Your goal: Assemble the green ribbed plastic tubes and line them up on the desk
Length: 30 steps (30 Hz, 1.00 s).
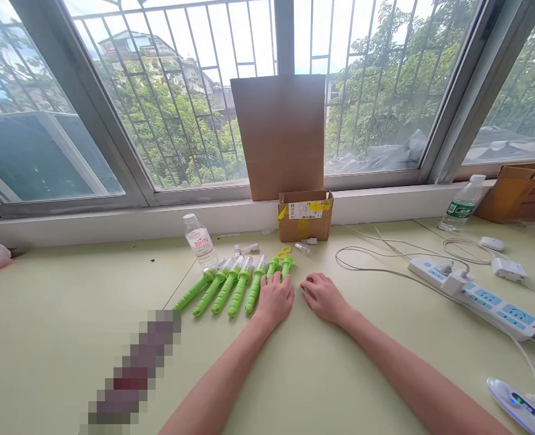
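Note:
Over the right end of a row of several green ridged sticks with clear tube tops (224, 295), my left hand (276, 299) lies palm down, its fingers slightly apart. The lower parts of the two rightmost green sticks (287, 266) are hidden beneath or behind it. My right hand (324, 296) rests on the table just to the right, fingers loosely bent and a little apart, with nothing visible in them. Yellow rings (284, 252) and a small clear tube with a white cap (304, 248) lie beyond the hands.
A labelled water bottle (199, 243) stands behind the sticks. Beyond is a small cardboard box (304, 226) before a brown board (285, 139). At right lie a power strip (489, 299), cables and a white device (521, 406). Another bottle (463, 202) stands near the window.

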### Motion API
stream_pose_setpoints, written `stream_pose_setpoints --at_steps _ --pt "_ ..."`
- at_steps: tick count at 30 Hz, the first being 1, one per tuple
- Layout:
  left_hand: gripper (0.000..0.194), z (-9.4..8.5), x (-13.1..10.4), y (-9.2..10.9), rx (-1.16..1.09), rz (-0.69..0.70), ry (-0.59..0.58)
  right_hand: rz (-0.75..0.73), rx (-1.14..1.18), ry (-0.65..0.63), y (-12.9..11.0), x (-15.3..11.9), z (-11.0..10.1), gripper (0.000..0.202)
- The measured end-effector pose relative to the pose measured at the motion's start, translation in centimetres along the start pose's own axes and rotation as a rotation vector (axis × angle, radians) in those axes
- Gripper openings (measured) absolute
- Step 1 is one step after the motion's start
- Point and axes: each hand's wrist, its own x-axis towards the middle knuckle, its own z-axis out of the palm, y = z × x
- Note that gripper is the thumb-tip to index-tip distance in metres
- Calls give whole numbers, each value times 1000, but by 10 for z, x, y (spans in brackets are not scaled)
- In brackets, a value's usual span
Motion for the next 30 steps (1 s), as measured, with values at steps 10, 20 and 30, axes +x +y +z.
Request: stream_pose_setpoints --at_steps 10,20,30 --pt "28 -2 1 1 -4 15 -8 -3 -9 -3 0 0 -2 20" --pt "30 -3 2 4 -17 -27 -43 2 -14 -8 -1 0 -4 20" --pt "23 0 2 3 50 -84 8 31 6 -12 -2 4 -4 22"
